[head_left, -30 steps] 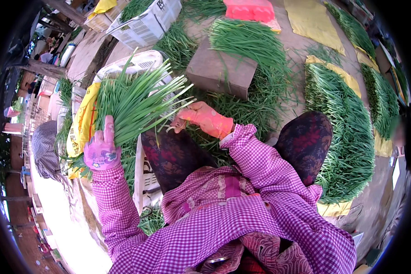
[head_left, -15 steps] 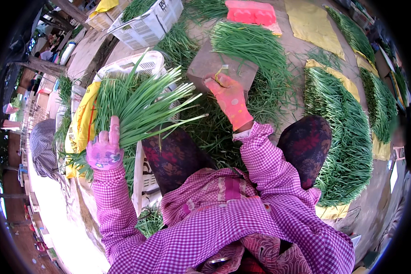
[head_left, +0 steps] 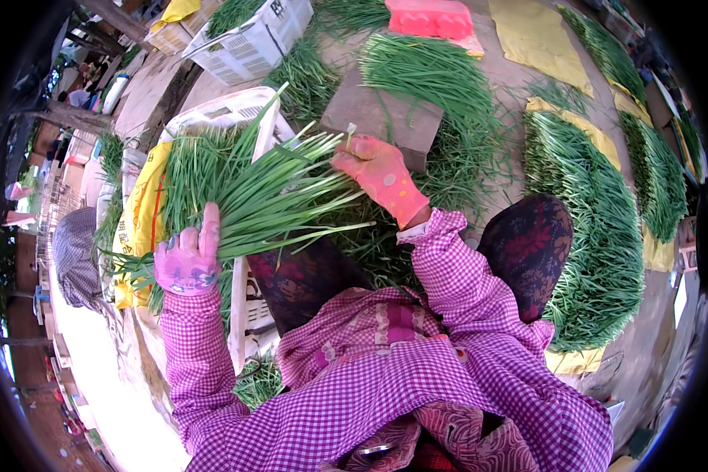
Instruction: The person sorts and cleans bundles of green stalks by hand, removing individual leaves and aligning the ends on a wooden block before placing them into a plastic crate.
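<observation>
My left hand [head_left: 187, 263], in a pink patterned glove, is closed round a loose bunch of garlic chives [head_left: 283, 189], its index finger stretched along the stalks. The bunch slants across my left knee with its pale stem ends fanned out to the right. My right hand [head_left: 381, 177], in an orange-pink glove, is beside those ends. Its thumb and fingers are pinched together, with a small pale bit showing at the tips; I cannot make out what it is. Under the bunch stands a white plastic crate [head_left: 240, 102] holding more chives and lined with a yellow sack [head_left: 143, 208].
A low wooden board [head_left: 393, 122] ahead bears a pile of chives [head_left: 429, 75]. Loose leaves litter the ground around it. On the right lies a long stack of chives [head_left: 594, 228] on yellow sacking. Farther off are another white crate [head_left: 248, 43] and a red foam block [head_left: 429, 20].
My right hand has moved left, from over the board to the bunch's stem ends. The left hand and the bunch have shifted slightly right.
</observation>
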Tool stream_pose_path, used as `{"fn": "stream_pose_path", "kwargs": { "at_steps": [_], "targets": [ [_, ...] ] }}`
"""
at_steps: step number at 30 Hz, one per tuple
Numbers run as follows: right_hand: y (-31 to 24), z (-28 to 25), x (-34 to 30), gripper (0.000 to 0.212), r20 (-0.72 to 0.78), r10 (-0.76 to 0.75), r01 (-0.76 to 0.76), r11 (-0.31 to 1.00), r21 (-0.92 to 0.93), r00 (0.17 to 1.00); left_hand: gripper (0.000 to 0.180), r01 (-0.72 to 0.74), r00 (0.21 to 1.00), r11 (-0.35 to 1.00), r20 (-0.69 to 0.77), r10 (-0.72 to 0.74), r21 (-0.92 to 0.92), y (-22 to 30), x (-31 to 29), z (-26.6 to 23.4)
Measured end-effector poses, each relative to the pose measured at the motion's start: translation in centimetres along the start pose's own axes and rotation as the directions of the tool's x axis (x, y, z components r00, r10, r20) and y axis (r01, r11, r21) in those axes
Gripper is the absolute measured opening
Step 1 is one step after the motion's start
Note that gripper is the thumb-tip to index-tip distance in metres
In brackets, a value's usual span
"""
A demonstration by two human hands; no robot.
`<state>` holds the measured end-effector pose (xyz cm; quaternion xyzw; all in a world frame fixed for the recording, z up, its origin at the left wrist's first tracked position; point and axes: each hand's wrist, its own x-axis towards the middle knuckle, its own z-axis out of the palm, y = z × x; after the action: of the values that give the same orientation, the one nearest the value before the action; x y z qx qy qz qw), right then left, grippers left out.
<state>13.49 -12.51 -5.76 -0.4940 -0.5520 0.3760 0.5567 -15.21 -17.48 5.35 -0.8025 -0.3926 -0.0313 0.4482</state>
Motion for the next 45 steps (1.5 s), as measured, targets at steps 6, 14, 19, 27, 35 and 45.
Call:
{"fn": "stream_pose_path", "kwargs": {
  "at_steps": [6, 14, 19, 27, 35, 45],
  "targets": [
    [-0.6, -2.9, 1.2, 0.030, -0.067, 0.093, -0.083, 0.988, 0.132, 0.993, 0.051, 0.031, 0.999, 0.999, 0.040, -0.030, -0.025, -0.5, -0.5, -0.2],
    [-4.1, 2.0, -1.4, 0.030, 0.254, -0.596, 0.630, 0.591, -0.504, 0.762, 0.047, 0.004, 0.999, 1.000, 0.036, -0.004, 0.003, 0.5, -0.2, 0.1],
    [-0.2, -0.8, 0.2, 0.017, 0.297, -0.307, 0.411, 0.442, -0.797, 0.904, 0.060, 0.037, 0.993, 0.999, 0.116, -0.035, -0.012, -1.0, -1.1, -0.2],
    [-1.2, -0.5, 0.2, 0.027, 0.179, -0.242, 0.299, 0.833, -0.465, 0.953, 0.095, 0.062, 0.974, 0.998, 0.216, -0.061, -0.001, -0.5, -1.7, 0.5],
    [-0.2, 1.0, -0.3, 0.019, 0.005, -0.247, 0.188, 0.723, -0.664, 0.969, 0.057, 0.081, 0.962, 0.987, 0.270, -0.040, -0.141, 0.4, -0.4, 0.4],
    [0.9, -4.6, 1.3, 0.020, -0.311, 0.122, -0.116, 0.992, 0.037, 0.943, 0.047, 0.811, 0.559, 0.153, 0.671, -0.487, -0.565, 0.3, -2.9, 4.6]
  ]
}}
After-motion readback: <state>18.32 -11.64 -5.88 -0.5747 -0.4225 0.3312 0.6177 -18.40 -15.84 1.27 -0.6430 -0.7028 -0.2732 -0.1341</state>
